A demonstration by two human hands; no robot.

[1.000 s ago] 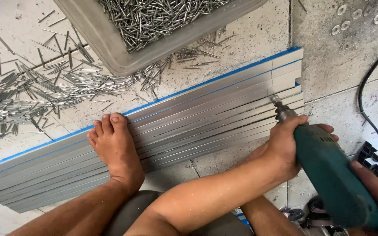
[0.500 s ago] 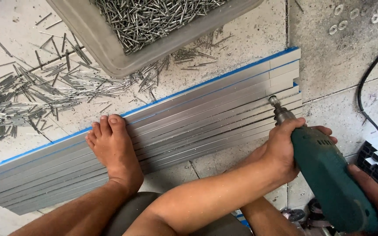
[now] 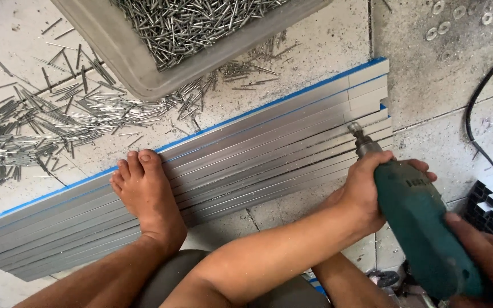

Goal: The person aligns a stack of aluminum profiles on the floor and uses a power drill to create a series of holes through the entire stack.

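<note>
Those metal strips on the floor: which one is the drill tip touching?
The drill tip meets a strip in the middle of the bundle, several strips below the blue-edged top strip, near the bundle's right end. The left hand steadies the drill's front.

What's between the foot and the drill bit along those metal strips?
Head view: only bare metal strips lie between the foot and the drill bit; nothing rests on them there.

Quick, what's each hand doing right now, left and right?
Left hand: closed around the front of the green electric drill.
Right hand: gripping the drill's rear; partly out of frame.
</note>
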